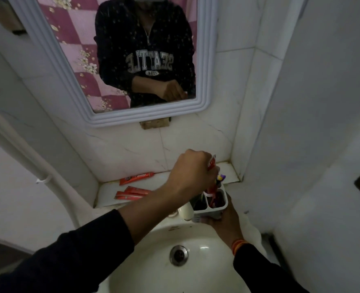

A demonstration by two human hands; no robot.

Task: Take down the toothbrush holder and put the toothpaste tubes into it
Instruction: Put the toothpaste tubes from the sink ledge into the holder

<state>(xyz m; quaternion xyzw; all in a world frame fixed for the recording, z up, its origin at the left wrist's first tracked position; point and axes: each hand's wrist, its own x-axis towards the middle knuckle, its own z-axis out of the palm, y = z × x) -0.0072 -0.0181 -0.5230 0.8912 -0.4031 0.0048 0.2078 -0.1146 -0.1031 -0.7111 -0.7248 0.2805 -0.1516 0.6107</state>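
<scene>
— Where is the toothbrush holder (212,205) right now?

— Down off the wall, at the back rim of the sink (145,269), just past the drain. My right hand (223,216) cups it from below and from the near side, fingers wrapped round its base, so it is grasped, not standing free as far as I can see.

— And your left hand (193,170)?

— Above the holder, fingers clenched round a red toothpaste tube (212,180). The tube points down, its lower end inside the holder's far-right compartment, its flat crimped end sticking up out of my fist.

— Anything else in the holder?

— Something red and dark in the right-hand compartment nearest me; I cannot tell what. A purple-and-yellow tip (221,177) shows just behind the tube. The left compartment looks dark.

— The other tubes?

— On the worktop (107,190) behind the sink, to the left of the holder. One red tube (135,178) lies against the wall tiles. Two more (130,193) lie nearer the sink, touching one another, well apart from the holder.

— The mirror (204,60)?

— On the wall above the holder, showing my dark top and one hand.
</scene>
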